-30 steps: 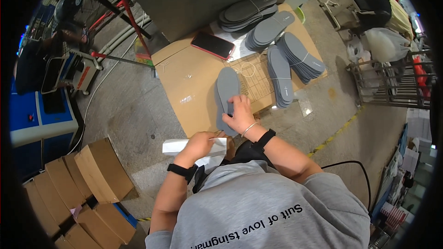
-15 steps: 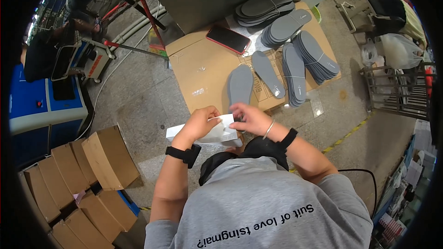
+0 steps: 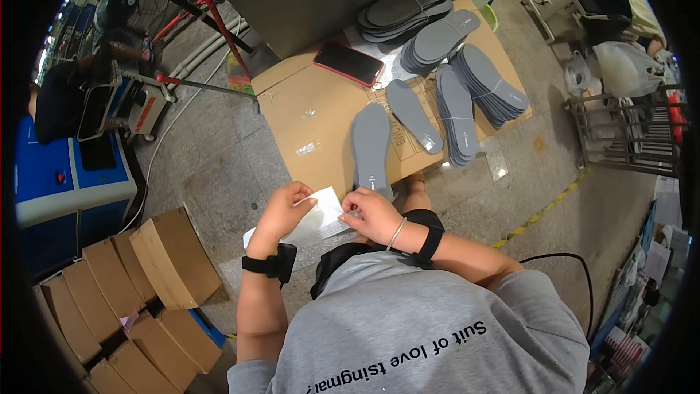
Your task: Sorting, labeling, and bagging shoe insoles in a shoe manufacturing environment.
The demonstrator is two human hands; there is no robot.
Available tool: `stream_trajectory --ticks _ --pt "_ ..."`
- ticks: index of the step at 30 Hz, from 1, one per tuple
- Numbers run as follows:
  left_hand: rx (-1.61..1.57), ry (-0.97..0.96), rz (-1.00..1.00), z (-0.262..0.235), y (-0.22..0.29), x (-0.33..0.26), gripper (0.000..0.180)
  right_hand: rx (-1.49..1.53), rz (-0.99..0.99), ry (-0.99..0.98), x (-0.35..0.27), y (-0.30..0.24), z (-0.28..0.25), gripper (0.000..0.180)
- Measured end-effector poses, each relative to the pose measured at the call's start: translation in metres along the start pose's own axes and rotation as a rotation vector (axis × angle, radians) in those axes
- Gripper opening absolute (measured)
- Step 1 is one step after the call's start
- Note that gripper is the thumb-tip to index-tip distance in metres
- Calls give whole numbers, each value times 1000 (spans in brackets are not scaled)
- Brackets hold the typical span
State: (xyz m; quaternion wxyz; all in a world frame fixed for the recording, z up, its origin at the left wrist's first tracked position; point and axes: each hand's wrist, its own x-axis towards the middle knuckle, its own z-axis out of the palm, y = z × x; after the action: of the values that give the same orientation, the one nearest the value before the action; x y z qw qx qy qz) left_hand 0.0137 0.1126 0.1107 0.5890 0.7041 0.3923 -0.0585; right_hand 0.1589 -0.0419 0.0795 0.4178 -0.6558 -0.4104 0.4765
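Observation:
My left hand (image 3: 283,210) is closed on the left part of a white sheet (image 3: 315,225), thumb on top and fingers curled. My right hand (image 3: 370,213) pinches at the sheet's right edge, fingertips pressed together. The sheet is held low in front of my body, just off the near edge of the cardboard-covered table (image 3: 292,128). Closest to my hands lies a grey insole (image 3: 371,138), its near end by my right fingers. Beside it rests a narrow grey insole (image 3: 414,115).
Banded insole stacks (image 3: 456,113), (image 3: 490,84) stand at the table's right, with a loose pile (image 3: 437,40) and dark insoles (image 3: 405,11) behind. A red-edged phone (image 3: 348,64) lies at the back. Brown cartons (image 3: 175,259) are at the left, a metal rack (image 3: 620,128) at the right.
Both hands have moved lower and slightly left with the sheet. It now looks flatter and more tilted, and my right fingers have closed at its edge.

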Motion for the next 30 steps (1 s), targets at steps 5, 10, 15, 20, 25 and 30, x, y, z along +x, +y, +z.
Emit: stream_trajectory --ticks 5,10,15,20,25,30 --pt "49 13 -52 -4 4 -18 14 -138 -120 6 -5 -12 6 16" --pt "79 131 -33 -3 -10 -37 17 16 28 -182 -4 -28 7 16" --pt "63 166 -37 -1 -9 -42 20 287 54 -234 4 -6 28 17" --pt "78 307 24 -3 -15 -52 29 543 205 -387 10 -15 21 25" --pt "-144 609 -220 -12 -66 -78 50 743 220 -216 16 -11 10 28" --pt "-934 498 -250 0 -65 -90 57 810 269 -188 15 -18 0 31"
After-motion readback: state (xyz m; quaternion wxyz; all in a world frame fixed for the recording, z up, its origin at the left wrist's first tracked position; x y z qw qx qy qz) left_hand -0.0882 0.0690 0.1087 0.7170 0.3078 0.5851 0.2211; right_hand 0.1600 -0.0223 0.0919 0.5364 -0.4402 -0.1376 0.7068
